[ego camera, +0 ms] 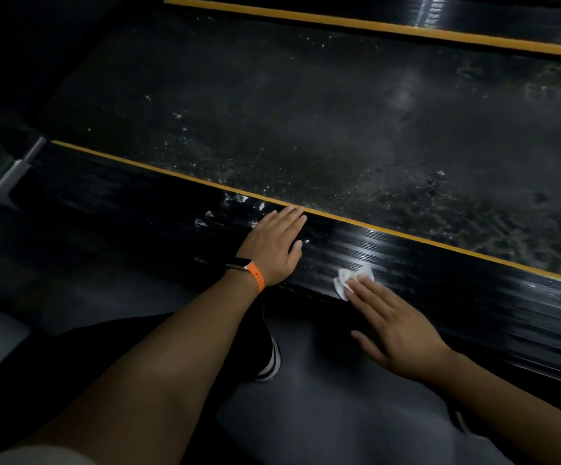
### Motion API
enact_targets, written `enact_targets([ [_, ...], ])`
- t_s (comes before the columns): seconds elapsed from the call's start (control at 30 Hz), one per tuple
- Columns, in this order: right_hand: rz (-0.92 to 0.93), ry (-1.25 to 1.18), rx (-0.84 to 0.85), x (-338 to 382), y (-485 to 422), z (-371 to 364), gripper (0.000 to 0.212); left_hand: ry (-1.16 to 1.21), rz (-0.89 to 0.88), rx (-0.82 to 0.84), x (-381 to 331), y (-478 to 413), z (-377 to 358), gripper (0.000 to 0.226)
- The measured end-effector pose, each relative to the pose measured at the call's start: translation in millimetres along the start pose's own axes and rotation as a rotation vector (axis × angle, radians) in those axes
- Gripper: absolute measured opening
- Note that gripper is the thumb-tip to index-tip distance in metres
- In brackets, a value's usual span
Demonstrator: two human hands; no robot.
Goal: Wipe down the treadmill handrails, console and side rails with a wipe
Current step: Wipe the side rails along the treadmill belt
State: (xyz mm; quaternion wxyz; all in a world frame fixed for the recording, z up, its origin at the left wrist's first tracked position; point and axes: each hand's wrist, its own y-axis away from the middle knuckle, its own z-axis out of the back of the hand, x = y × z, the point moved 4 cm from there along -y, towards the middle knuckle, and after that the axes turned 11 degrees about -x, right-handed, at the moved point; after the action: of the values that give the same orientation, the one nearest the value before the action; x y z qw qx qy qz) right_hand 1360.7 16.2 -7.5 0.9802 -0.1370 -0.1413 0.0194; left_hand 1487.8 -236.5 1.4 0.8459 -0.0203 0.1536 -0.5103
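Wipe [353, 280]: small, white, crumpled, mostly covered by fingers. It sits on the near side rail [440, 273], close to that rail's outer edge.

Right hand [396, 327]: fingers straight, pressing the wipe flat onto the rail, no curl round it. Thumb is spread out over the floor side.

Left hand [274, 245]: flat on the same rail, palm down, fingers straight and holding nothing. Its fingertips reach the yellow stripe [171, 174]. It lies just left of the wipe, not touching it.

Rail look: black, glossy, ribbed lengthwise, with bright glints near the left hand and above the wipe.

Belt [306, 112]: dark, dusty, with pale specks and smears all over.

Counts:
- 1 wipe
- 2 hands, both on the near rail
- 2 side rails, near one and far side rail [474, 15]
- 2 yellow stripes, one per rail on the belt side; far stripe [339, 23]
- 1 belt between the rails
- 1 orange watch band [255, 275] on the left wrist
- 1 dark shoe [270, 360] with white stripes plainly seen

Edges/room: the inner rail edge is the yellow stripe, then the belt. The outer edge drops to the grey floor [322, 414]. Ribbed rail continues right of the wipe to the frame edge. To the left it runs past the left hand toward a grey bracket [14, 172]; detail there is too dark to tell.
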Motion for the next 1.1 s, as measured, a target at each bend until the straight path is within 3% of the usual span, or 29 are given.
enact_targets([
  [0.17, -0.114, -0.094, -0.067, 4.4, -32.4, 2.5, 0.048, -0.001, 0.002, 0.004, -0.4, -1.1, -0.5, 0.056],
  [0.43, -0.107, 0.118, 0.022, 29.5, -26.9, -14.3, 0.082, -0.004, -0.005, -0.030, -0.5, -0.1, -1.4, 0.057],
  [0.67, -0.053, 0.240, 0.069, 29.2, -12.9, -17.6, 0.084, 0.006, 0.004, -0.022, -0.8, 1.1, -2.2, 0.056],
  [0.87, -0.076, 0.213, 0.048, 61.6, -60.6, -42.4, 0.083, 0.028, 0.010, -0.041, 0.0, 0.3, 0.0, 0.056],
  [1.1, -0.044, 0.217, 0.064, 34.9, -9.2, -22.5, 0.081, 0.037, 0.009, -0.034, -0.7, 0.8, -0.5, 0.057],
])
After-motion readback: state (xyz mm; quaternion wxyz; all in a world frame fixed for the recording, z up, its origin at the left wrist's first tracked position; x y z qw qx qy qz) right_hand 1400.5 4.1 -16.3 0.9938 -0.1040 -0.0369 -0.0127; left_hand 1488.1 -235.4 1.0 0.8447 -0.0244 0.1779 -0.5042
